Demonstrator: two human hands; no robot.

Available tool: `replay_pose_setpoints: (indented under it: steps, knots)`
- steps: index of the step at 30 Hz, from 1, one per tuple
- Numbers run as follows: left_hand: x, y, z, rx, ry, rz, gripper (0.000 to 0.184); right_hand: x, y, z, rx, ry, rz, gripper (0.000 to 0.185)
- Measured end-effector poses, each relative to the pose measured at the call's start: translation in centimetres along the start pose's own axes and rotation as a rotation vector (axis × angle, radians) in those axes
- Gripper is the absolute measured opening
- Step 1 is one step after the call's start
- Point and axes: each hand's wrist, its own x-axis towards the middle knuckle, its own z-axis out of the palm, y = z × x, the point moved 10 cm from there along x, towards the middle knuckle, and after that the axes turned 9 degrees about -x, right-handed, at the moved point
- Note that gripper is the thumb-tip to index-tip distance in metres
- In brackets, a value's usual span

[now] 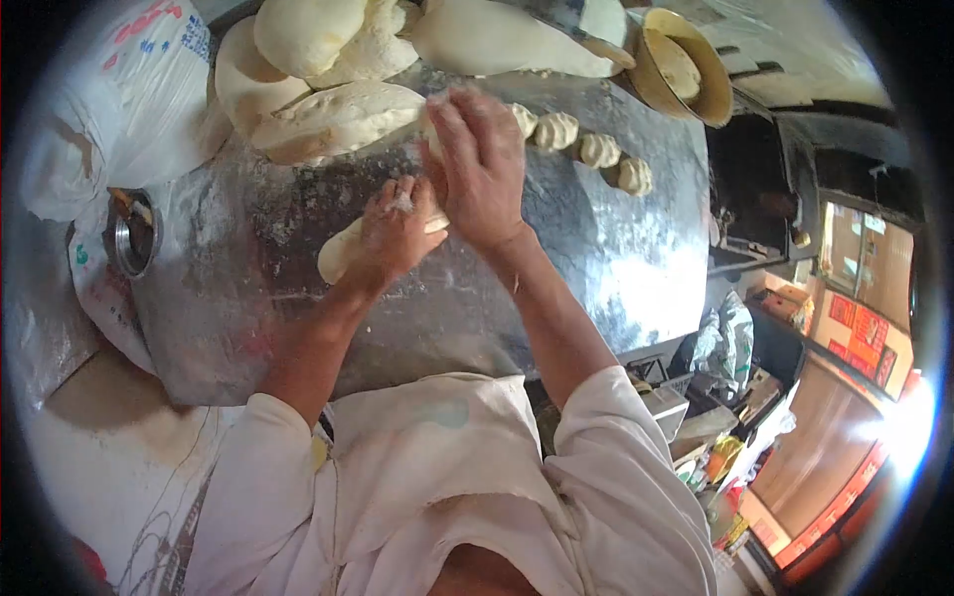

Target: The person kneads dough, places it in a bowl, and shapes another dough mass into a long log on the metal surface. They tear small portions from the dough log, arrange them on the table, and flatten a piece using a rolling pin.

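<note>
A short roll of pale dough lies on the floured metal worktop. My left hand is wrapped over it, with flour on the fingers. Just above and to the right, my right hand is closed, slightly blurred, with a bit of pale dough showing along its left edge. Its palm side is hidden from me. Several small ridged dough pieces run in a slanting row right of that hand, among them one and the farthest one. A large dough slab rests left of my hands.
More big dough masses and a long one line the far edge. A yellowish bowl with dough inside stands at the far right corner. At left are a white plastic bag and a round metal container.
</note>
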Motion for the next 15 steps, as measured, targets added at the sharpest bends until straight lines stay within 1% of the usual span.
replay_pose_setpoints:
  steps: [1, 2, 3, 4, 5, 6, 7, 8, 9, 10, 11, 12, 13, 14, 15]
  knots:
    - [0.2, -0.2, 0.4, 0.031, -0.050, -0.008, 0.059, -4.6, 2.4, 5.8, -0.269, -0.334, -0.028, 0.051]
    - [0.4, -0.5, 1.0, 0.058, -0.109, -0.005, 0.068, -7.6, 4.3, 7.3, -0.102, -0.379, 0.076, 0.050]
    - [0.9, -1.0, 1.1, 0.059, -0.109, -0.007, 0.068, -9.2, 5.5, 8.1, 0.060, -0.422, 0.168, 0.049]
    - [1.2, -1.2, 0.8, -0.015, -0.053, 0.026, 0.063, -9.3, 5.4, 8.1, 0.065, -0.429, 0.152, 0.049]
    - [0.8, -0.8, 0.7, -0.094, -0.017, 0.064, 0.059, -10.2, 5.4, 7.6, 0.149, -0.450, 0.275, 0.050]
    - [0.5, -0.1, 0.8, -0.105, -0.039, 0.066, 0.059, -11.4, 5.2, 7.1, 0.225, -0.466, 0.413, 0.053]
    - [0.9, 0.1, 0.8, -0.196, -0.068, 0.027, 0.061, -12.3, 5.8, 7.3, 0.281, -0.413, 0.584, 0.048]
    - [1.6, 0.2, 0.7, -0.281, -0.085, -0.010, 0.064, -12.2, 6.0, 7.9, 0.279, -0.403, 0.575, 0.048]
    - [1.6, 1.7, -0.5, -0.291, 0.027, 0.071, 0.065, -13.9, 7.5, 8.5, 0.470, -0.340, 0.852, 0.046]
    - [1.1, 2.6, -0.5, -0.293, 0.027, 0.065, 0.065, -16.3, 8.2, 9.0, 0.663, -0.274, 1.129, 0.045]
    - [1.0, 3.3, -0.7, -0.205, 0.045, 0.045, 0.064, -16.4, 8.4, 9.1, 0.760, -0.275, 1.200, 0.041]
    - [1.0, 4.0, -1.1, -0.119, 0.070, 0.036, 0.065, -16.7, 8.8, 9.1, 0.753, -0.262, 1.189, 0.041]
    - [0.4, 4.6, -0.5, 0.010, 0.080, 0.043, 0.061, -18.0, 9.3, 9.3, 0.635, -0.332, 1.188, 0.040]
    - [-0.1, 4.3, 1.1, 0.008, 0.094, 0.057, 0.061, -18.7, 9.5, 9.1, 0.517, -0.401, 1.187, 0.039]
    - [-0.6, 2.8, 4.9, 0.100, -0.059, -0.002, 0.056, -18.4, 9.0, 7.6, 0.373, -0.434, 1.172, 0.039]
